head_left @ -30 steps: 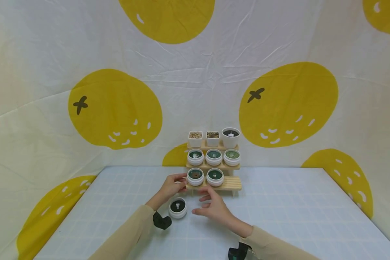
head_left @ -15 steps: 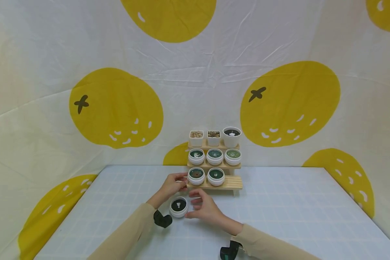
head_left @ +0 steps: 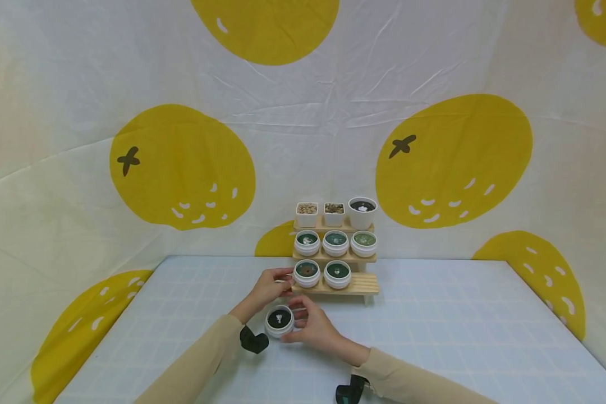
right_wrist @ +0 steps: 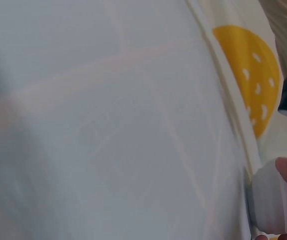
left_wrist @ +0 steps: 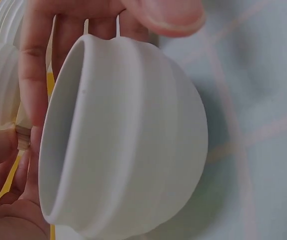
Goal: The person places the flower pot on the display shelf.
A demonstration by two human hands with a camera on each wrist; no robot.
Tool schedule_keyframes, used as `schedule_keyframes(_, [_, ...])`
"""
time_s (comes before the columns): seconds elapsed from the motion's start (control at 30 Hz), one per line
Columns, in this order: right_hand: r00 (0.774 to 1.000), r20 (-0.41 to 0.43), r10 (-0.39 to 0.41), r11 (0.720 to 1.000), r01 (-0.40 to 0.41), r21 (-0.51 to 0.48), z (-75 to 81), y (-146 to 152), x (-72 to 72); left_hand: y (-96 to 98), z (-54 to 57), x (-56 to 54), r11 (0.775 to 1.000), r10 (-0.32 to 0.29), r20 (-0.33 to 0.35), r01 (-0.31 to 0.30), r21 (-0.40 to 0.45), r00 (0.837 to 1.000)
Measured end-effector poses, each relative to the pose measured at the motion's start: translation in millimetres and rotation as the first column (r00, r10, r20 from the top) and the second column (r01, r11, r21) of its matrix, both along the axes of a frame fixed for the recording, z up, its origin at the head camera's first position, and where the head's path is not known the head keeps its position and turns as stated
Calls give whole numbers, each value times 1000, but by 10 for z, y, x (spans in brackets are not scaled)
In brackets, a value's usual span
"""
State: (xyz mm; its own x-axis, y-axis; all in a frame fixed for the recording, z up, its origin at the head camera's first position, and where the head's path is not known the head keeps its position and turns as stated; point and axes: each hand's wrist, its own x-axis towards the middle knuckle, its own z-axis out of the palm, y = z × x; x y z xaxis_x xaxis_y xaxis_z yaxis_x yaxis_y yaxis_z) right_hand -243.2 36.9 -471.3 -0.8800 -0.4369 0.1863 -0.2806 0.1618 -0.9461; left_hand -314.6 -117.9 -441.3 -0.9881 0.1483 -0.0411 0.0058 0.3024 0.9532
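Note:
A small white ribbed pot (head_left: pixel 280 330) with a dark filling stands on the table in front of a wooden tiered stand (head_left: pixel 366 284). My right hand (head_left: pixel 317 326) curls round its right side, thumb at the near side and fingers at the far side. Close up in the left wrist view, the pot (left_wrist: pixel 118 140) hides part of the right hand's fingers. In the right wrist view a thumb lies over the pot (right_wrist: pixel 269 200) at the right edge. With thumb and fingers, my left hand (head_left: pixel 267 287) pinches the left end of the stand's lowest shelf.
Two white pots (head_left: pixel 338 279) stand on the lowest shelf, its right end bare. Three round pots (head_left: pixel 335 249) fill the middle shelf. On top are two square pots (head_left: pixel 307 217) and a taller round one (head_left: pixel 362 220). A fruit-printed cloth (head_left: pixel 313 157) hangs behind the checked table (head_left: pixel 449 325).
My right hand has moved left from beside the stand's front to the pot, and its fingers have come round it. My left hand keeps its place at the shelf end.

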Motion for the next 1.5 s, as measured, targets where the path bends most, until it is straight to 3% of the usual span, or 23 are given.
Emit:
schedule_keyframes(0.6, [999, -31, 11, 999, -10, 34, -31, -87, -5, -32, -20, -23, 999, -30, -23, 30, 11, 999])
schedule_keyframes(1.03, [998, -58, -15, 993, 21, 113, -31, -85, -18, -43, -23, -31, 999, -42, -24, 43, 15, 999])
schedule_keyframes(1.4, [990, -139, 26, 998, -18, 59, -40, -35, 2, -19, -36, -45, 1000, -19, -9, 19, 5, 1000])
schedule_keyframes(1.5, [994, -109, 13, 997, -4, 76, -43, -21, -4, -21, -34, -43, 1000, -26, -6, 27, 13, 1000])
